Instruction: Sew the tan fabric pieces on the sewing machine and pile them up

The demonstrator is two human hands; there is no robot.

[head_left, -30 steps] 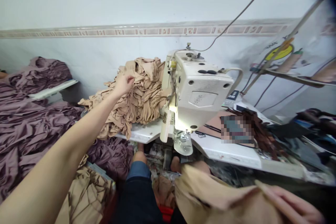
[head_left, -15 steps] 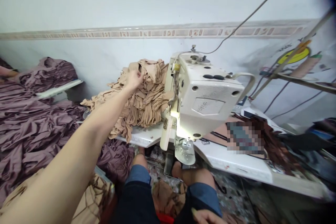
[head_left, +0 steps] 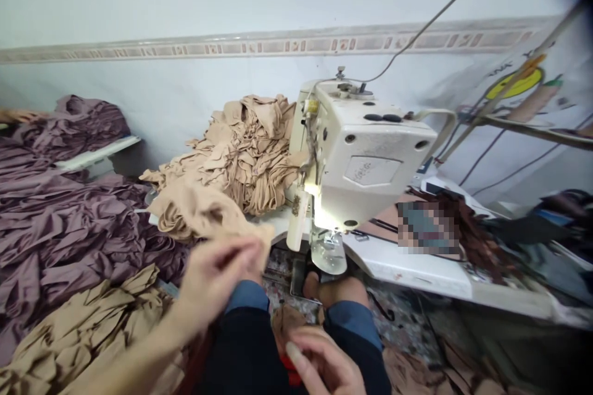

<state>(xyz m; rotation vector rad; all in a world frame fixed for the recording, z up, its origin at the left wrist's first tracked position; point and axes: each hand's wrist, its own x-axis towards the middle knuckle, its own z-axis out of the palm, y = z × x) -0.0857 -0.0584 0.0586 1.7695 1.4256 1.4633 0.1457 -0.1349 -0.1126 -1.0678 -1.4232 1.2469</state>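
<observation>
My left hand (head_left: 220, 281), blurred by motion, is closed on a tan cloth piece (head_left: 204, 207) in front of the table's left part. The piece trails up and left from my fingers toward a heap of tan cloth pieces (head_left: 252, 148) beside the sewing machine (head_left: 370, 154). Over my lap is my right hand (head_left: 324, 361), its fingers loosely bent and the thumb apart, with nothing visible in it. Something red (head_left: 291, 370) shows just left of it, partly hidden. The machine's lamp lights the clear guard (head_left: 328, 253) at its needle end.
Mauve cloth (head_left: 92, 241) is piled at the left, with more tan cloth (head_left: 92, 327) below it. Brown strips (head_left: 472, 228) lie on the white machine table (head_left: 417, 278) at the right. Another person's hand (head_left: 21, 115) shows at the far left edge.
My left hand has come back from the tan heap toward my lap, pulling a cloth piece with it. My right hand has risen further into view and moved left.
</observation>
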